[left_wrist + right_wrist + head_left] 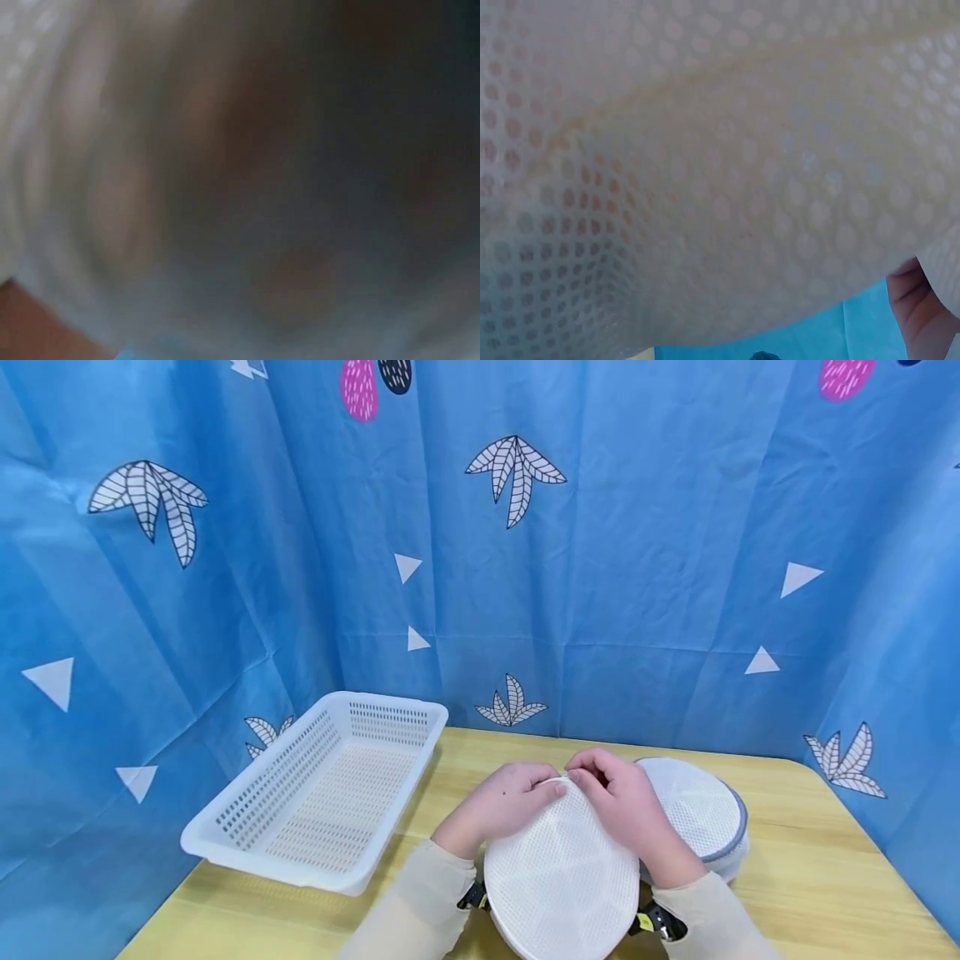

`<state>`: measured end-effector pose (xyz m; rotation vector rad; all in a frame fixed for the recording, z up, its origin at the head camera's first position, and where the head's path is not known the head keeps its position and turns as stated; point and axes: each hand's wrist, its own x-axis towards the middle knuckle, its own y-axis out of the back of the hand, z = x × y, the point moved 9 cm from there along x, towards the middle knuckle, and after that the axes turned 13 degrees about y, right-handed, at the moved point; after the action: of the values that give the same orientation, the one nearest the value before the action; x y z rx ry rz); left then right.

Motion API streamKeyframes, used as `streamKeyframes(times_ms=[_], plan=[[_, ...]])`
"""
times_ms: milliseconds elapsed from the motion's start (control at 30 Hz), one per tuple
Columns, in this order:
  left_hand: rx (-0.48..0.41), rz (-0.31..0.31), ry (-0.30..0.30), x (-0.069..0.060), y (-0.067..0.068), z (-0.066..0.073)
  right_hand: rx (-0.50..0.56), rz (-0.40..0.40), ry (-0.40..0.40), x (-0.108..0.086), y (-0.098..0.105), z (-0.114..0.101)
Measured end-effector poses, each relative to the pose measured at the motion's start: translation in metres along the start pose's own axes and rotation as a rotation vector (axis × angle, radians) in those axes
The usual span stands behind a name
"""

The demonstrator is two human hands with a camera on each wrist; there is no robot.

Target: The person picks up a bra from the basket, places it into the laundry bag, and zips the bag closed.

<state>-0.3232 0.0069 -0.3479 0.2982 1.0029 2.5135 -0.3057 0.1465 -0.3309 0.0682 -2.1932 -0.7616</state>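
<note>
A round white mesh laundry bag stands tilted up between my forearms at the front of the table. My left hand pinches its upper edge, with the thumb lying on the near face. Right beside it, my right hand pinches the same edge with thumb and curled fingers. White mesh fills most of the right wrist view, where part of a hand shows at the lower right. The left wrist view is dark and blurred by mesh close to the lens.
Behind my right hand lie more white mesh bags with grey edging, seemingly stacked. A white perforated plastic basket sits at the left on the wooden table. A blue patterned curtain hangs around the back and sides.
</note>
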Motion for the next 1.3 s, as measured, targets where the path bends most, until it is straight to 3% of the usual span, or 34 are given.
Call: streamKeyframes(times_ms=[333, 833, 1167, 1300], plan=[[0.064, 0.011, -0.030, -0.005, -0.004, 0.001, 0.024, -0.017, 0.037, 0.000, -0.007, -0.003], [0.056, 0.012, 0.000, -0.004, -0.007, -0.003, 0.050, -0.041, 0.112, -0.001, -0.005, -0.006], [0.039, 0.008, 0.010, -0.003, -0.004, -0.004, 0.066, -0.067, 0.084, -0.002, -0.004, -0.005], [-0.002, 0.031, 0.038, -0.001, 0.004, -0.010, 0.064, -0.051, 0.045, -0.002, 0.000, -0.002]])
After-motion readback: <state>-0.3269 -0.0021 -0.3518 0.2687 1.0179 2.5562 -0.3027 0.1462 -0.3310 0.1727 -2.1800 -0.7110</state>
